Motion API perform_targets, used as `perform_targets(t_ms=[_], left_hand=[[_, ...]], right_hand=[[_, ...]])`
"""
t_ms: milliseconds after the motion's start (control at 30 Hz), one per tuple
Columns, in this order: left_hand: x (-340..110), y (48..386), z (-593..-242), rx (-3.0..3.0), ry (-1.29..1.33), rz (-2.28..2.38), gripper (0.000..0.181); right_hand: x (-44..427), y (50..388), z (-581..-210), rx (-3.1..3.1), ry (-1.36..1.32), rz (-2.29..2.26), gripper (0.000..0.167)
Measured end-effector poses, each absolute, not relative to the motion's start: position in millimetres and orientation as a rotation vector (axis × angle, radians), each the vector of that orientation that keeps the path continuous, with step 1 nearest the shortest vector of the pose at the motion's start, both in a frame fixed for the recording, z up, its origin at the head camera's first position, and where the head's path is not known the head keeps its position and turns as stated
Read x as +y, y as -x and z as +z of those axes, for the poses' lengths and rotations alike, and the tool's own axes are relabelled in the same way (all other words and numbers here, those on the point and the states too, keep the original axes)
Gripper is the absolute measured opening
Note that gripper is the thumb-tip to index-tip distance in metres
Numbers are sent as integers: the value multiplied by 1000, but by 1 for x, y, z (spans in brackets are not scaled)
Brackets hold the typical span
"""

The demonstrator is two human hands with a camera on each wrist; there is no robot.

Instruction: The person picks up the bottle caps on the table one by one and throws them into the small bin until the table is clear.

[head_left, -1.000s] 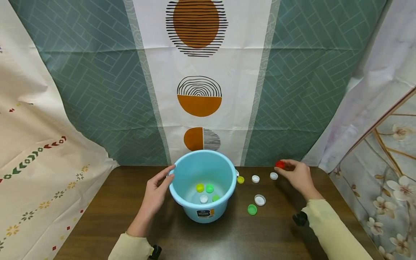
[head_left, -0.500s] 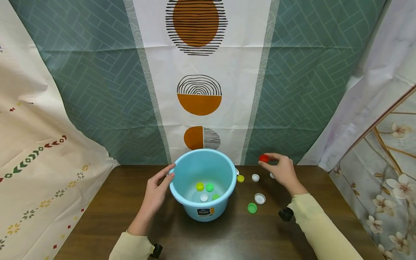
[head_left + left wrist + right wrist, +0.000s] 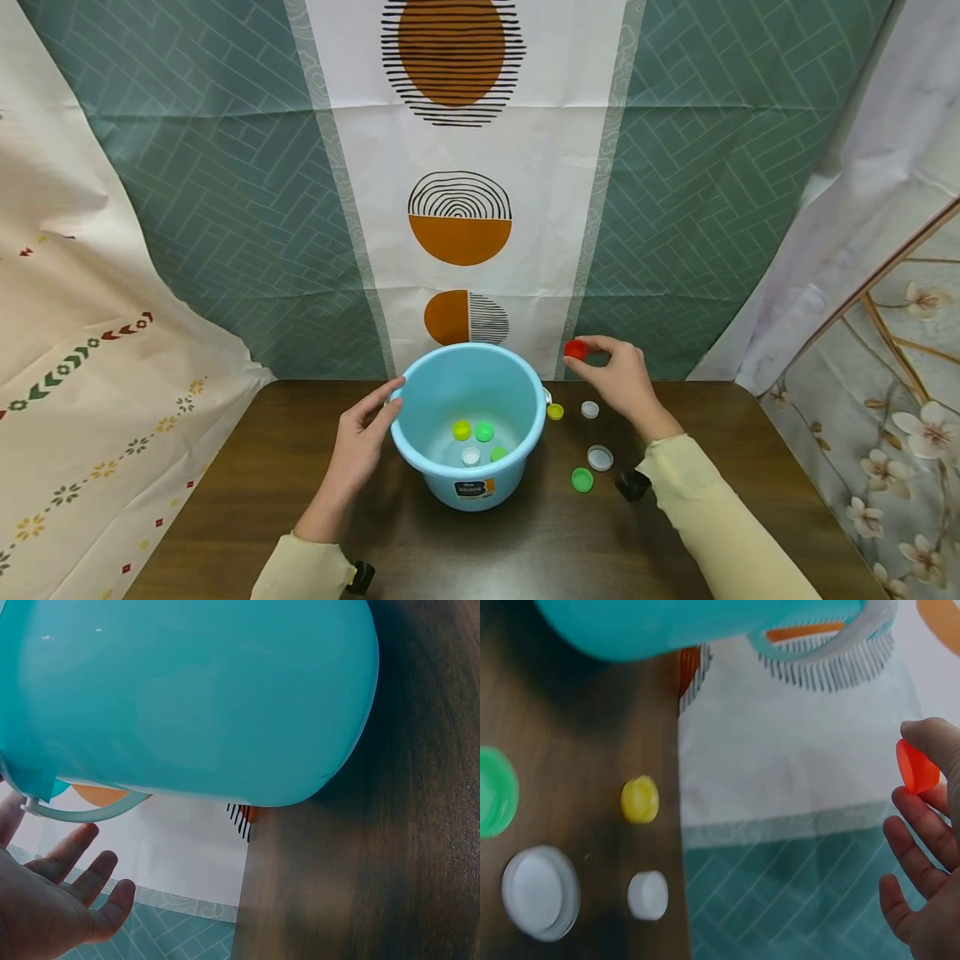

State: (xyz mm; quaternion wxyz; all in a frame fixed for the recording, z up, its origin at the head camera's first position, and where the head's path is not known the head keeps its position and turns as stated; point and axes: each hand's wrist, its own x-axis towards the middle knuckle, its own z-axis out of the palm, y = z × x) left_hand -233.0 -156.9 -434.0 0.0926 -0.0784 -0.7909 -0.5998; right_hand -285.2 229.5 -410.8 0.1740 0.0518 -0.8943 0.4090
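A light blue bucket [image 3: 442, 492] stands upright on the table, with several yellow, green and white bottle caps on its inside bottom. My left hand [image 3: 356, 446] rests thumb and index finger against its left rim. In the left wrist view the other fingers of the left hand [image 3: 60, 900] spread loosely, apart from the bucket wall [image 3: 202, 705]. Right of the bucket and above the table, my right hand [image 3: 618, 375] pinches a red bottle cap [image 3: 575, 349] between thumb and fingers. The right wrist view shows the red cap [image 3: 917, 769] tilted at the fingertips.
Right of the bucket lie a yellow cap [image 3: 555, 412], a small white cap [image 3: 590, 410], a larger white cap [image 3: 600, 458] and a green cap [image 3: 582, 480]. The dark wooden table [image 3: 480, 558] ends at a hanging patterned cloth [image 3: 675, 250] behind.
My right hand has moved left and upward with the red cap, from the table's far right towards the bucket. It now hides a white cap seen earlier. The left hand stays put.
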Motion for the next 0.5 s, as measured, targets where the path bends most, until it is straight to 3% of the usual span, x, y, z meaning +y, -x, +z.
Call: perform_targets(t_ms=[500], left_hand=[[-150, 217, -406, -2372, 249, -1800, 38]], right_hand=[[190, 287, -390, -2517, -247, 1252, 45]])
